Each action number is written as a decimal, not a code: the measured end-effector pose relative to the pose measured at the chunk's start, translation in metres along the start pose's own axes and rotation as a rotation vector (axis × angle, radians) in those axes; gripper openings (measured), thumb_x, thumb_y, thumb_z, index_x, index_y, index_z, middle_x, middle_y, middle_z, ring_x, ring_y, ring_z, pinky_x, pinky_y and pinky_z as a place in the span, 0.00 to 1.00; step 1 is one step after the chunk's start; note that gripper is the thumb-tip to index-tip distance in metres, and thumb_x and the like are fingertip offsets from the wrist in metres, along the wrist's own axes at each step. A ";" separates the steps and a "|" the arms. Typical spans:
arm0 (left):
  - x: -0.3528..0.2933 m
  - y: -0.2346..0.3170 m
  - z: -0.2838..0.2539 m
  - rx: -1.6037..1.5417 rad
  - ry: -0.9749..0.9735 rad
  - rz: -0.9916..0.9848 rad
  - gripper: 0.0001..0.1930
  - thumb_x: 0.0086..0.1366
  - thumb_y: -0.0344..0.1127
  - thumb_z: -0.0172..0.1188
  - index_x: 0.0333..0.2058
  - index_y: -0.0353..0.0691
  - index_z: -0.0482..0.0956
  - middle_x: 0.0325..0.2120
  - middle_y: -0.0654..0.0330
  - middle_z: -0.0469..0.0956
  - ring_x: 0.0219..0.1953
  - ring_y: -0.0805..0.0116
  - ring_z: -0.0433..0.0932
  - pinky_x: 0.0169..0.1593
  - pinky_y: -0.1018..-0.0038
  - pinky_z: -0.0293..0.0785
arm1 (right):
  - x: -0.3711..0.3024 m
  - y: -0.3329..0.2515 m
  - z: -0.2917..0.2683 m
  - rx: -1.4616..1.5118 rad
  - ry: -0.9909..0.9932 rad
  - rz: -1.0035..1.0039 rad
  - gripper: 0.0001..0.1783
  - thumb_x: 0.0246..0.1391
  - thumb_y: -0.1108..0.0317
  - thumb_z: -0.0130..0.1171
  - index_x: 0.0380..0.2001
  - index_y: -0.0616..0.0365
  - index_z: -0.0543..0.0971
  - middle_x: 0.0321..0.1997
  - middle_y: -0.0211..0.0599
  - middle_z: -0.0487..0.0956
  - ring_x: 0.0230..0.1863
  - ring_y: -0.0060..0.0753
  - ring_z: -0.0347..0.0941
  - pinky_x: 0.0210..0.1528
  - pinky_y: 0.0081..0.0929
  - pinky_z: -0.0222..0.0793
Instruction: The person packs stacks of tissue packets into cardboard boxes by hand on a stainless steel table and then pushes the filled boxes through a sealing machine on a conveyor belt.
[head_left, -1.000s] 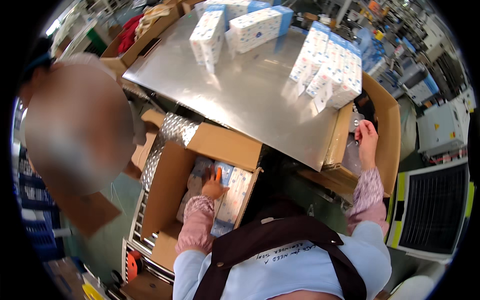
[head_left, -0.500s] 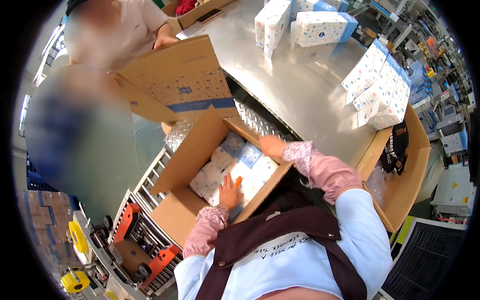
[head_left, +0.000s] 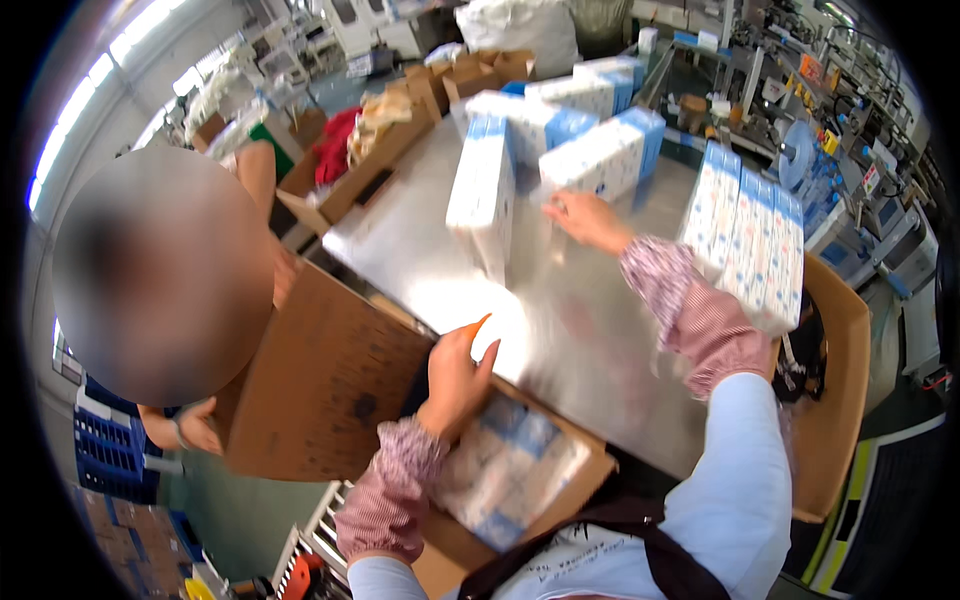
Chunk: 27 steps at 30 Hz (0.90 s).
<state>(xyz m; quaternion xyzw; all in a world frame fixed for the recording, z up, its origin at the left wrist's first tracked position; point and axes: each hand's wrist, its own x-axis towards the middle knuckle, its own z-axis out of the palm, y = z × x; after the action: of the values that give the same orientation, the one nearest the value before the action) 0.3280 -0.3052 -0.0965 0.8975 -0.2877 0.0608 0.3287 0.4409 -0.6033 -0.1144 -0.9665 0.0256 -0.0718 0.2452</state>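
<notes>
My right hand (head_left: pixel 590 222) reaches over the metal table, its fingers closed at the near end of a long white-and-blue pack (head_left: pixel 600 155), where loose clear film shows. My left hand (head_left: pixel 458 375) is curled around a slim orange object (head_left: pixel 482 324), whose exact kind I cannot make out. It hovers above the open cardboard box (head_left: pixel 590 475) in front of me. Inside that box lie white-and-blue printed packs (head_left: pixel 515 460), side by side. Another long pack (head_left: pixel 482 185) stands on the table between my hands and the far edge.
On the left a co-worker (head_left: pixel 205 430) holds a big cardboard box (head_left: pixel 320 385) against the metal table (head_left: pixel 600 350). More packs (head_left: pixel 745 230) stand at the table's right, beside an open carton (head_left: pixel 845 380). A roller conveyor (head_left: pixel 312 520) runs below. Cloths fill a far box (head_left: pixel 340 145).
My right hand has gone from the box edge to a pack across the table. My left hand has lifted out of the box with the orange object. The co-worker's box has tilted and come nearer.
</notes>
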 end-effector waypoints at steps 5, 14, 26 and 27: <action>0.214 -0.068 0.077 0.673 0.223 -0.050 0.44 0.48 0.52 0.64 0.63 0.52 0.55 0.60 0.32 0.50 0.55 0.37 0.65 0.55 0.63 0.66 | 0.124 0.062 0.006 -0.229 -0.043 0.310 0.33 0.55 0.34 0.37 0.59 0.35 0.65 0.72 0.39 0.40 0.70 0.63 0.22 0.55 0.79 0.45; 0.111 0.006 0.067 0.343 -0.321 -0.203 0.47 0.49 0.61 0.60 0.64 0.49 0.52 0.45 0.30 0.62 0.32 0.37 0.76 0.34 0.60 0.77 | -0.094 -0.018 0.017 -0.228 0.120 -0.317 0.18 0.51 0.47 0.55 0.35 0.48 0.79 0.60 0.38 0.66 0.62 0.56 0.55 0.48 0.57 0.65; 0.013 0.005 0.098 -0.930 0.082 -0.445 0.48 0.57 0.39 0.64 0.64 0.34 0.38 0.57 0.42 0.57 0.54 0.54 0.66 0.54 0.68 0.67 | -0.079 0.139 -0.077 -0.263 0.179 0.732 0.54 0.34 0.55 0.64 0.66 0.49 0.51 0.68 0.63 0.44 0.66 0.70 0.40 0.61 0.61 0.47; 0.016 -0.006 0.108 -1.107 0.015 -0.510 0.47 0.56 0.36 0.63 0.64 0.34 0.38 0.57 0.43 0.57 0.54 0.56 0.65 0.55 0.68 0.66 | -0.084 0.126 -0.079 -0.222 0.157 0.749 0.50 0.35 0.58 0.64 0.65 0.44 0.54 0.68 0.59 0.44 0.65 0.69 0.43 0.61 0.56 0.50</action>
<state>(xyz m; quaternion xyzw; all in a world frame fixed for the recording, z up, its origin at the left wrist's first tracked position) 0.3362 -0.3769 -0.1793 0.6336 -0.0503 -0.1719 0.7526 0.3445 -0.7439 -0.1160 -0.9024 0.4025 -0.0480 0.1460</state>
